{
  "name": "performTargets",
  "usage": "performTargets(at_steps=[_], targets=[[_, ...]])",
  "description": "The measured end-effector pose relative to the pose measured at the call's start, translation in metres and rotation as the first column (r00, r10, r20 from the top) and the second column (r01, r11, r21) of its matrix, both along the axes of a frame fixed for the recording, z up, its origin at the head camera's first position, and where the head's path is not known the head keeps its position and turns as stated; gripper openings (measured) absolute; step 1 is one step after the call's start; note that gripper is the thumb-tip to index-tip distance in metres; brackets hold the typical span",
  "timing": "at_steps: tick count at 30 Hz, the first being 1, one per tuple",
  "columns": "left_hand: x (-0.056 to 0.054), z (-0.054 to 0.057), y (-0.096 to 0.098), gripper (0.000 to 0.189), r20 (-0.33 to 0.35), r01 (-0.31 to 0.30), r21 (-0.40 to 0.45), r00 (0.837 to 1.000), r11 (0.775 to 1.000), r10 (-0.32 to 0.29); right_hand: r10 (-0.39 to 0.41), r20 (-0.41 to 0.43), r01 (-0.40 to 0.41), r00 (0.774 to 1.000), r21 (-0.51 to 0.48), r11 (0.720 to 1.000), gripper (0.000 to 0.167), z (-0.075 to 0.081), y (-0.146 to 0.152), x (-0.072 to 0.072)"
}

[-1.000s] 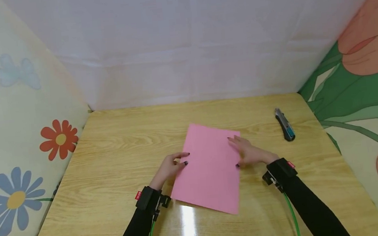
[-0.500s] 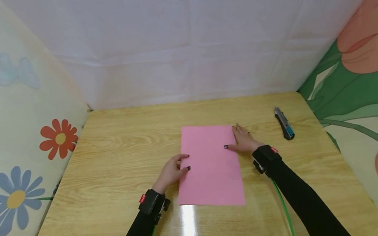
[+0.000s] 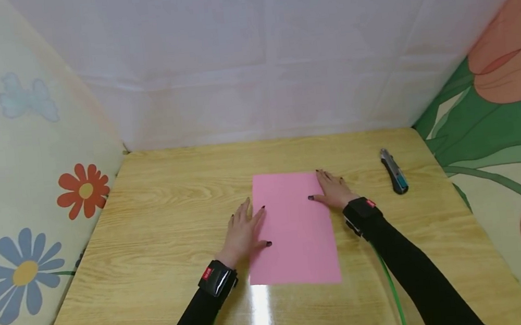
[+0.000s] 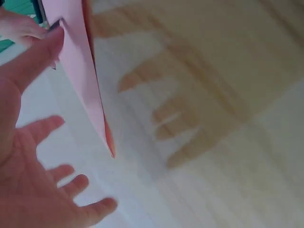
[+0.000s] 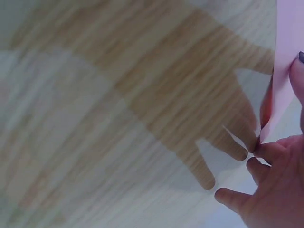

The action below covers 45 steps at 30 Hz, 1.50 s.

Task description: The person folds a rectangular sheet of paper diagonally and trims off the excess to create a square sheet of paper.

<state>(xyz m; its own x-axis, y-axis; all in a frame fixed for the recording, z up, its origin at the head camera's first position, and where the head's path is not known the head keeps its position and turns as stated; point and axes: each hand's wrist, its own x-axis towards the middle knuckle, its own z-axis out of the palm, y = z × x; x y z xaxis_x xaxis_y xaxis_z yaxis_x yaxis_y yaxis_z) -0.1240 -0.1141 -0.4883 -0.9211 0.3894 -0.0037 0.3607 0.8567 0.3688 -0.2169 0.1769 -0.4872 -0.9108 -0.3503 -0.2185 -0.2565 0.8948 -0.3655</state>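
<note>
A pink sheet of paper (image 3: 293, 232) lies nearly straight on the wooden table (image 3: 175, 202), its surface slightly raised at the edges in the wrist views. Along its left edge is my left hand (image 3: 240, 233), fingers spread, the thumb over the paper. My right hand (image 3: 335, 189) lies at the upper right edge, its fingers straight near the corner and its thumb on the sheet. In the left wrist view the thumb of the left hand (image 4: 42, 166) overlaps the paper (image 4: 78, 66). The right hand (image 5: 280, 185) touches the paper's corner (image 5: 285, 76) in the right wrist view.
A utility knife (image 3: 394, 171) with a dark handle lies at the right rear of the table. A white cloth (image 3: 260, 58) hangs behind, and flower-printed cloths stand at the left (image 3: 52, 151) and right (image 3: 486, 156). Green cables run from both wrists.
The paper has turned from tilted to nearly straight. My right hand has moved up to its upper right corner. My left hand's fingers have spread out along the left edge.
</note>
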Motion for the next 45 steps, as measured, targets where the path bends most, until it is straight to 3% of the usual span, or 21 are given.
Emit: performTargets(at_steps=[5, 9, 12, 14, 19, 21, 22, 23, 25, 28, 31, 34, 38, 41, 45], targets=[[-0.002, 0.002, 0.000, 0.084, 0.021, 0.093, -0.095, 0.996, 0.991, -0.092, -0.003, -0.022, 0.002, 1.000, -0.041, 0.999, 0.083, 0.000, -0.002, -0.001], [-0.005, 0.003, 0.000, 0.082, 0.082, 0.113, -0.148, 0.991, 0.983, -0.101, 0.017, -0.006, -0.017, 1.000, -0.140, 0.990, 0.085, 0.000, -0.005, -0.003], [-0.008, 0.003, 0.001, 0.083, 0.124, 0.114, -0.182, 0.988, 0.977, -0.092, -0.020, 0.060, 0.037, 0.998, -0.283, 0.958, 0.089, 0.000, -0.007, -0.007], [-0.009, 0.003, 0.002, 0.083, 0.137, 0.115, -0.196, 0.987, 0.974, -0.089, -0.097, 0.104, 0.130, 0.990, -0.393, 0.910, 0.093, 0.001, -0.008, -0.010], [-0.018, 0.005, 0.005, 0.084, 0.121, 0.114, -0.208, 0.989, 0.972, -0.090, -0.309, 0.153, 0.332, 0.939, -0.642, 0.691, 0.097, 0.011, -0.011, -0.019], [-0.021, 0.006, 0.006, 0.084, 0.118, 0.117, -0.214, 0.989, 0.970, -0.093, -0.349, 0.170, 0.363, 0.922, -0.695, 0.621, 0.093, 0.015, -0.014, -0.020], [-0.022, 0.006, 0.007, 0.084, 0.119, 0.120, -0.219, 0.988, 0.968, -0.095, -0.362, 0.179, 0.375, 0.915, -0.705, 0.602, 0.088, 0.017, -0.015, -0.020], [-0.024, 0.006, 0.007, 0.084, 0.124, 0.122, -0.221, 0.988, 0.967, -0.097, -0.361, 0.171, 0.369, 0.917, -0.708, 0.603, 0.081, 0.019, -0.016, -0.020], [-0.025, 0.005, 0.008, 0.085, 0.132, 0.125, -0.230, 0.987, 0.965, -0.096, -0.333, 0.115, 0.314, 0.936, -0.700, 0.641, 0.062, 0.020, -0.019, -0.016], [-0.025, 0.005, 0.008, 0.085, 0.139, 0.123, -0.235, 0.986, 0.964, -0.092, -0.239, -0.056, 0.144, 0.969, -0.659, 0.739, 0.038, 0.020, -0.026, -0.010], [-0.024, 0.005, 0.009, 0.086, 0.133, 0.116, -0.245, 0.987, 0.962, -0.085, -0.078, -0.240, -0.071, 0.968, -0.555, 0.829, 0.032, 0.020, -0.038, -0.003], [-0.023, 0.003, 0.009, 0.085, 0.119, 0.111, -0.247, 0.989, 0.962, -0.084, 0.113, -0.386, -0.272, 0.916, -0.389, 0.880, 0.034, 0.023, -0.051, 0.007], [-0.021, 0.001, 0.008, 0.085, 0.124, 0.119, -0.249, 0.988, 0.961, -0.090, 0.323, -0.513, -0.456, 0.795, -0.153, 0.877, 0.035, 0.018, -0.069, 0.021], [-0.020, 0.002, 0.005, 0.088, 0.152, 0.122, -0.211, 0.984, 0.970, -0.091, 0.434, -0.564, -0.511, 0.703, 0.024, 0.859, 0.036, 0.011, -0.079, 0.031], [-0.020, 0.002, -0.001, 0.100, 0.171, 0.111, -0.139, 0.982, 0.984, -0.086, 0.518, -0.599, -0.497, 0.610, 0.220, 0.839, 0.039, -0.001, -0.086, 0.044]])
